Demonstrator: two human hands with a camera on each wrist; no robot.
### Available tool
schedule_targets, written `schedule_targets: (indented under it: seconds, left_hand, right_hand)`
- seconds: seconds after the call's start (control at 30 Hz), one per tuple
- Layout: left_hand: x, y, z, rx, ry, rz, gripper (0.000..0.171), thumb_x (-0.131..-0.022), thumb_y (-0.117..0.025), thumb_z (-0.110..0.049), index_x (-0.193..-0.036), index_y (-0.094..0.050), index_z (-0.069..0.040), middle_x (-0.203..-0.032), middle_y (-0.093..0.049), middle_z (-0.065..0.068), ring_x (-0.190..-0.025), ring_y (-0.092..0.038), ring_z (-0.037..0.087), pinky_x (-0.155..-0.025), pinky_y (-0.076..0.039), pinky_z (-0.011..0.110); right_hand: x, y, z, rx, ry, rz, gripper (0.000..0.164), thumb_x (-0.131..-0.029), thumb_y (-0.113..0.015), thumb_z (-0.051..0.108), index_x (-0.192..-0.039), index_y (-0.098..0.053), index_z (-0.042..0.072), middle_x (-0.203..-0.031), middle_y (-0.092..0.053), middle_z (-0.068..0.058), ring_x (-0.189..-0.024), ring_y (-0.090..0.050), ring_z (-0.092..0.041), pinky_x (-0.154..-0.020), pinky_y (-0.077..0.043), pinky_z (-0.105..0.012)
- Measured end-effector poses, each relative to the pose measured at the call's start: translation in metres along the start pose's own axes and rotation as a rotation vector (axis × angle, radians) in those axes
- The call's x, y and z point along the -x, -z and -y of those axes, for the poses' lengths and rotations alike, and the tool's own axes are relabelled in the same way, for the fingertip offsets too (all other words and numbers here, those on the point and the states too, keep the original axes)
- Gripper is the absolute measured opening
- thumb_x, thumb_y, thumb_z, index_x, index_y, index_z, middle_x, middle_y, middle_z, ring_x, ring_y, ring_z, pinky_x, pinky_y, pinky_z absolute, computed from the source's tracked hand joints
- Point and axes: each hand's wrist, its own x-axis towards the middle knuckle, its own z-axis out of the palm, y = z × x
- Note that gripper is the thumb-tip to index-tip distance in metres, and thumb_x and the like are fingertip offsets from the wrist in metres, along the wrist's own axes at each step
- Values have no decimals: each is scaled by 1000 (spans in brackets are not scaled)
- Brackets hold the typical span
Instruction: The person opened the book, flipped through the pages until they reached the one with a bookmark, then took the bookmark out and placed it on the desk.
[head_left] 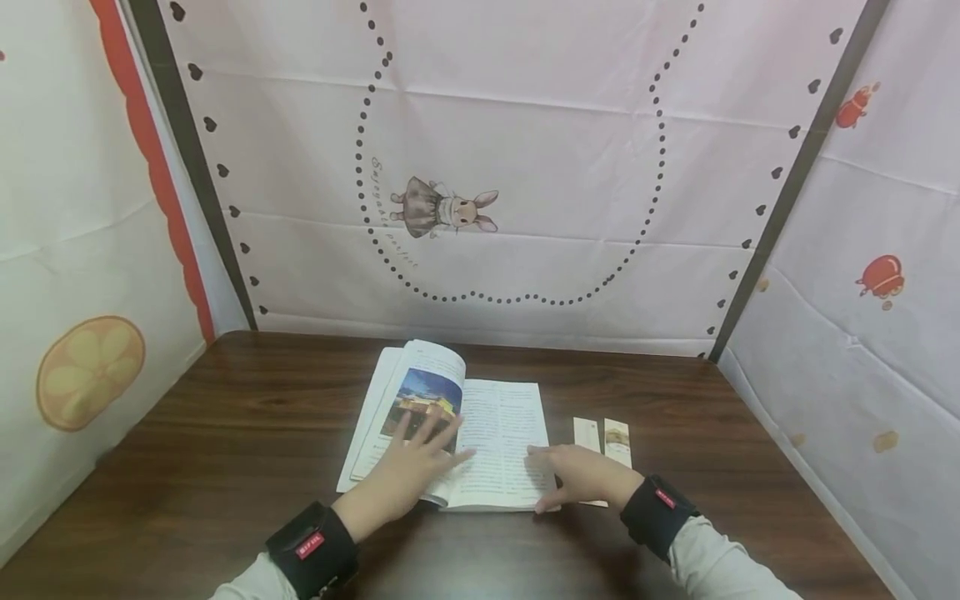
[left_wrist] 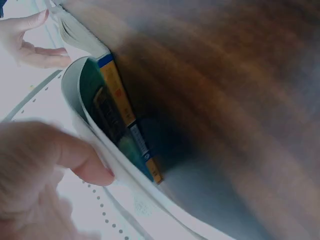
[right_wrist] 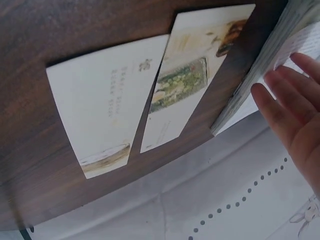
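Thick white-paged paperback book (head_left: 502,442) lies open near the middle of the dark brown wood-grain table (head_left: 187,467); right-hand page dense with print; left-hand leaves carry a glossy colour photograph (head_left: 431,387) of a lit building under blue sky.

Left hand (head_left: 405,471) rests over the left leaves, fingers spread and relaxed, thumb toward the gutter; nothing pinched. Left wrist view shows those leaves bowed into a curl beside the thumb; a printed yellow-and-blue strip (left_wrist: 117,90) shows under the curl.

Right hand (head_left: 588,475) at the right page's outer edge, fingers loosely extended, holding nothing; fingertip contact with the paper — cannot tell.

Two slim rectangular paper cards lie side by side on the table, right of the book: a picture card with a green landscape panel (right_wrist: 182,80), nearer the book, partly hidden by the right hand in the head view; a mostly white card with a golden-brown end (right_wrist: 102,107), farther out; their near ends meet or almost do.

Progress, by judgement: opening the book is done; left leaves not yet flat; both cards lie outside the pages, neither in hand; whether another is tucked inside — not visible.
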Motion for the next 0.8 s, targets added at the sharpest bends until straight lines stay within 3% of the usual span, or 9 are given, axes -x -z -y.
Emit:
schedule_targets:
  seconds: [0.07,0.13,0.2,0.3,0.43,0.6,0.7,0.8]
  left_hand:
    - [2,1,-2,46,-25,87,50,-78,-60,-5,-125,-54,-21,-141,-41,14,-128,-26,38,-95,-35,66]
    - [4,3,-3,80,3,129,43,-80,-57,-7,-122,-56,-16,-137,-46,13,-126,-32,36,-91,-41,63]
    - [3,5,-4,100,42,125,41,-81,-56,-5,-121,-56,-11,-134,-49,13,-123,-37,36,-88,-44,62]
    - [3,4,-5,100,77,91,39,-81,-56,-5,-120,-56,-6,-130,-54,12,-119,-42,34,-84,-47,61]
    - [2,1,-5,101,95,52,34,-84,-53,-8,-118,-57,-5,-127,-57,11,-118,-44,33,-83,-48,61]
    - [4,-3,-6,153,121,14,33,-85,-51,-12,-116,-59,-4,-125,-58,12,-117,-44,33,-84,-46,62]
    - [3,-4,-7,194,140,9,40,-86,-54,-28,-116,-59,-3,-125,-58,14,-118,-43,35,-87,-43,64]
    - [-1,-5,-9,211,165,24,64,-80,-54,-53,-117,-58,-2,-126,-56,16,-119,-41,37,-88,-41,66]
  right_hand:
    - [1,2,0,-28,8,11,65,-72,-70,40,-121,-54,1,-128,-54,-19,-112,-51,-26,-94,-46,-43]
    - [1,4,0,-43,12,24,58,-75,-68,36,-120,-55,3,-128,-54,-17,-112,-51,-24,-94,-46,-43]
    - [1,5,0,-56,24,27,49,-78,-66,31,-118,-57,4,-127,-56,-16,-108,-54,-22,-92,-48,-42]
    - [0,5,-1,-47,45,2,34,-79,-64,15,-111,-62,5,-118,-62,-14,-90,-59,-13,-79,-53,-32]
    - [-2,4,-1,0,67,-100,25,-73,-62,-2,-95,-70,7,-98,-72,-8,-75,-60,-9,-66,-54,-26]
    - [-5,6,1,62,81,-235,14,-72,-67,0,-82,-70,9,-81,-73,-3,-73,-62,-10,-64,-56,-28]
    - [-8,13,3,99,90,-338,12,-72,-70,4,-82,-70,10,-79,-72,-1,-73,-61,-9,-66,-56,-28]
    - [-10,22,7,137,125,-450,13,-71,-71,6,-83,-69,12,-80,-72,1,-78,-61,-9,-70,-56,-28]
